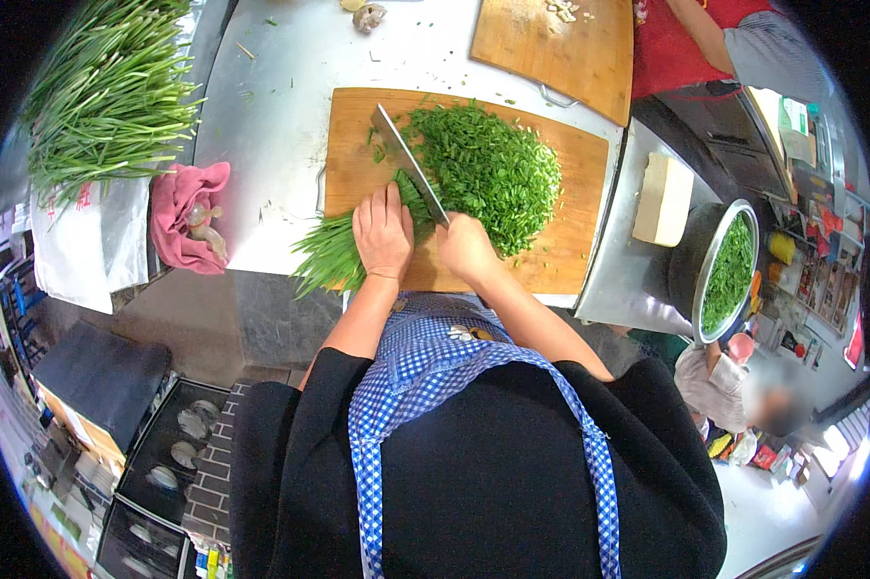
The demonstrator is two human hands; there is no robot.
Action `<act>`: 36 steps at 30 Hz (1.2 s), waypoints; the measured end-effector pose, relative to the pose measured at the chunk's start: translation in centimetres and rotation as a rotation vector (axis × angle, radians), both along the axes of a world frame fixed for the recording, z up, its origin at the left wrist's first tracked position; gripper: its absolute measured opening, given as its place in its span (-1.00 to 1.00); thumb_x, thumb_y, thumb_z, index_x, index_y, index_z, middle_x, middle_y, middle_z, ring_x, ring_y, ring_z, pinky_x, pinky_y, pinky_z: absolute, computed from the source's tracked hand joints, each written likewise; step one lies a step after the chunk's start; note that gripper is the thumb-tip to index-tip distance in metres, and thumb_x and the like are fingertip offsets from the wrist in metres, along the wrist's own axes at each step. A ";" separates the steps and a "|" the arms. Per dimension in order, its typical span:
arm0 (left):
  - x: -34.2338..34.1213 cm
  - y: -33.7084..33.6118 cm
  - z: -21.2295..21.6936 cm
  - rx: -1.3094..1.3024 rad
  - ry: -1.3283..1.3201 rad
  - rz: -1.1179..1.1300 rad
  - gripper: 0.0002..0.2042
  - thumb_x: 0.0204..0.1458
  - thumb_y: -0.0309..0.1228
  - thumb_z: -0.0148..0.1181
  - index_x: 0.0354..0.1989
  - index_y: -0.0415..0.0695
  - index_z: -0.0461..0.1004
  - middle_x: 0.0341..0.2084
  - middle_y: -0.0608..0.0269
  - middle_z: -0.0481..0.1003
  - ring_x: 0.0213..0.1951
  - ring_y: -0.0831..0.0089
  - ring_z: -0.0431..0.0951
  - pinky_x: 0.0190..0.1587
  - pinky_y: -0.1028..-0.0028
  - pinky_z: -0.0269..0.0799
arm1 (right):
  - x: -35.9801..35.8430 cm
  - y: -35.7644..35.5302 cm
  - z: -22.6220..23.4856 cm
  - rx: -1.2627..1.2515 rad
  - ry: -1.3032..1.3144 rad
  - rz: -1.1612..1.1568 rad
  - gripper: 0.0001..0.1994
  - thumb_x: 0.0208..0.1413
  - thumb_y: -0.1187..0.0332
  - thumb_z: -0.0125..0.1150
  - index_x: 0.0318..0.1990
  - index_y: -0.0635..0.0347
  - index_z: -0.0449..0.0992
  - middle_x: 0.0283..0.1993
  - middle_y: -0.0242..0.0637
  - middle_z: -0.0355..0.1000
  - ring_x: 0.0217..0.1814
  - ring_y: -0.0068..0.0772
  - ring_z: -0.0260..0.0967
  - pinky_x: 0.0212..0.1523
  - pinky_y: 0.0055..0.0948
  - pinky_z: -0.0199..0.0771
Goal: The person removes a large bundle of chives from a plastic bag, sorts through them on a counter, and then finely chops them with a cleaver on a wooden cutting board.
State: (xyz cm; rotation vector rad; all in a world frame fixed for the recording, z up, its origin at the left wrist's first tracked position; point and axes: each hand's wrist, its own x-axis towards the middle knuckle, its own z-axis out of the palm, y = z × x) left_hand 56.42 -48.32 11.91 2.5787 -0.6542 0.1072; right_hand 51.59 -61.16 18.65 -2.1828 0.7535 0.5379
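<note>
A wooden cutting board [350,118] lies on the metal table in front of me. My left hand [385,232] presses down on a bunch of long green chives [327,253], its fingers curled together over the stalks. In my right hand [467,249] is the handle of a kitchen knife [408,162]. Its broad blade slants away to the left, close beside my left fingertips at the cut end of the bunch. To the right of the blade, a large heap of chopped chives [488,174] covers the middle of the board. The knife handle is mostly hidden by my fingers.
A second board [541,48] with pale chopped bits lies at the far right. Right of me are a pale block [663,200] and a pot [697,323] of chopped greens. More chives [112,101] and a pink cloth [179,222] lie left. Other people are at the right.
</note>
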 end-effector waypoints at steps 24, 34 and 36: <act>-0.6 -0.7 -0.9 0.028 0.052 0.040 -0.75 0.03 -0.44 0.09 -0.10 -0.21 0.39 0.07 0.07 0.39 -0.01 0.04 0.39 0.06 0.08 0.26 | 1.8 -0.3 -1.3 -0.038 0.000 0.079 -0.79 0.00 0.39 0.05 -0.41 0.36 0.55 -0.40 0.22 0.46 -0.30 0.19 0.48 -0.24 -0.04 0.52; 0.0 1.3 3.5 0.012 0.163 -0.138 -0.18 -0.08 -0.10 0.30 0.27 -0.31 0.07 0.11 -0.04 0.26 0.18 0.06 0.21 0.28 0.07 -0.02 | -5.7 -3.0 1.3 0.009 0.001 -0.207 -0.78 0.05 0.35 0.07 -0.29 0.33 0.55 -0.35 0.20 0.46 -0.22 0.24 0.43 -0.17 0.01 0.44; -0.3 1.9 3.9 0.105 0.134 -0.182 -0.12 -0.15 -0.12 0.37 0.28 -0.31 0.06 0.13 -0.03 0.24 0.19 0.07 0.20 0.31 0.08 -0.03 | -6.2 -3.1 1.5 0.016 -0.025 -0.192 -0.78 0.08 0.34 0.08 -0.30 0.35 0.53 -0.43 0.12 0.46 -0.32 0.14 0.44 -0.25 -0.06 0.43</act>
